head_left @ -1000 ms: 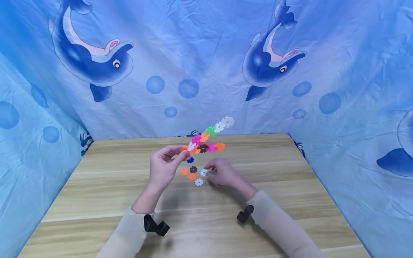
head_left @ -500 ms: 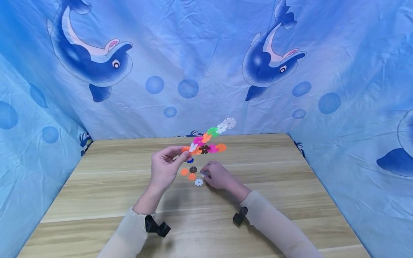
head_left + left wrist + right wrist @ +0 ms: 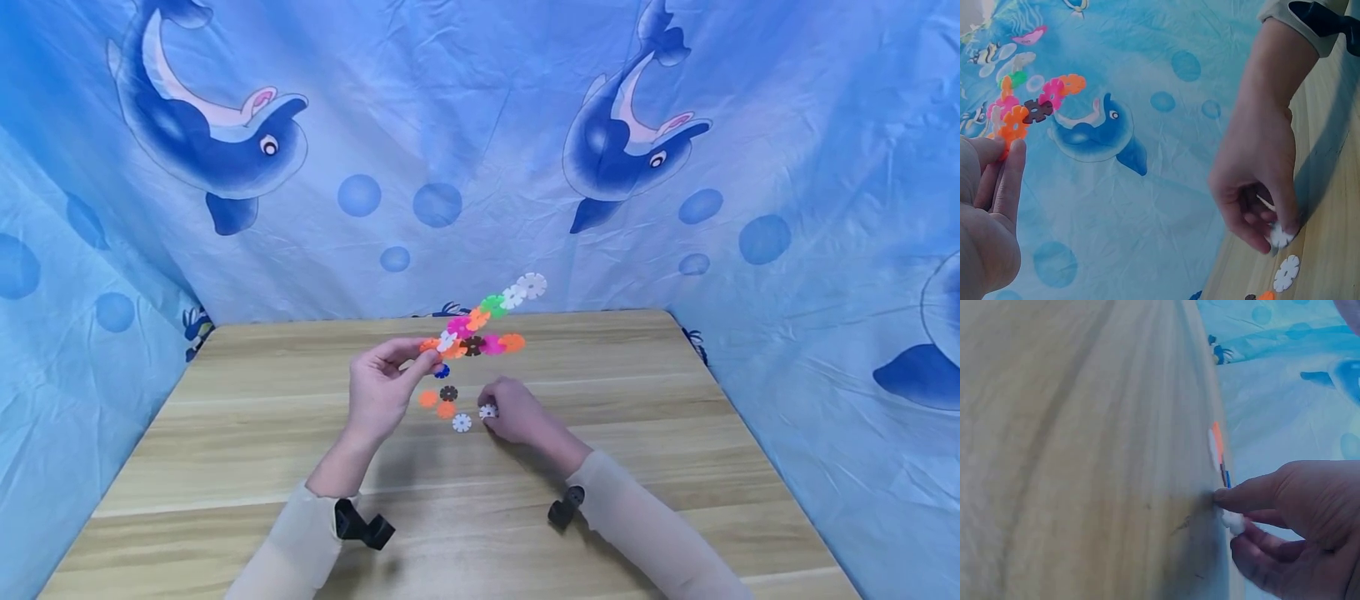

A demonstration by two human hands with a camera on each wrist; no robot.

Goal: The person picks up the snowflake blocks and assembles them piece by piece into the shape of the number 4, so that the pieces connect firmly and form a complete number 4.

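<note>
Above the table (image 3: 225,433), your left hand (image 3: 382,387) pinches a long, well-built snowflake chain (image 3: 480,321). Your right hand (image 3: 517,412) pinches one white disc (image 3: 488,411); four loose discs (image 3: 447,403) remain.

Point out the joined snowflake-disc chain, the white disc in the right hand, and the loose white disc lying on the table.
Disc chain (image 3: 474,327), head view, on its middle discs.
White disc in the right hand (image 3: 488,411), head view, on its visible face.
Loose white disc (image 3: 462,423), head view, on its centre.
</note>
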